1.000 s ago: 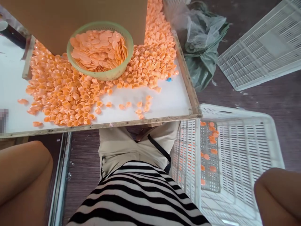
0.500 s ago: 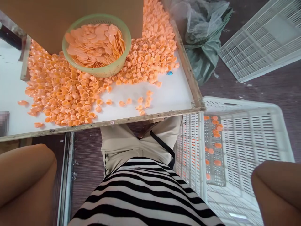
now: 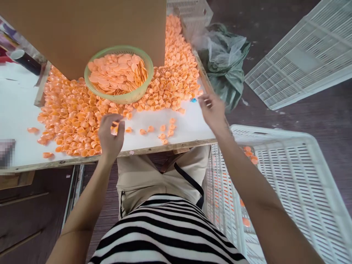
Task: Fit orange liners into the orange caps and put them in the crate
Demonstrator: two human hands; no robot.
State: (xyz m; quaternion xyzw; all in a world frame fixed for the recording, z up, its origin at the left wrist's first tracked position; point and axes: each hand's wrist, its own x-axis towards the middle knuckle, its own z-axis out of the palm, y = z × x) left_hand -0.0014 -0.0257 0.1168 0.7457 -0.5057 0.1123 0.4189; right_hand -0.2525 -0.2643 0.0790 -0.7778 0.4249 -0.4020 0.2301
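Note:
Over the near edge of the heap of small orange plastic cups [image 3: 79, 121], my left hand [image 3: 110, 137] is open, its thumb apart from its curved fingers. It appears to hold nothing. My right hand [image 3: 213, 112] is at the table's right side, close to a small blue piece [image 3: 193, 100]. Its fingers are loosely bent with a gap between them, and I see nothing held. A green plastic basket [image 3: 134, 96] sits among the cups, filled with flat orange discs [image 3: 118, 73]. Several loose cups [image 3: 162, 136] lie on the white tabletop [image 3: 189, 126] between my hands.
A brown cardboard panel [image 3: 110, 25] stands behind the basket. Wooden strips [image 3: 165, 146] edge the table. On the right are a white crate [image 3: 291, 165] holding a few orange pieces, a green sack [image 3: 228, 80] and another upright crate [image 3: 305, 55]. A dark cylinder [image 3: 27, 62] lies at left.
Both hands have come into view and reached forward over the table, left to the cups and right to the table's right side. The camera view has shifted, so the table appears lower.

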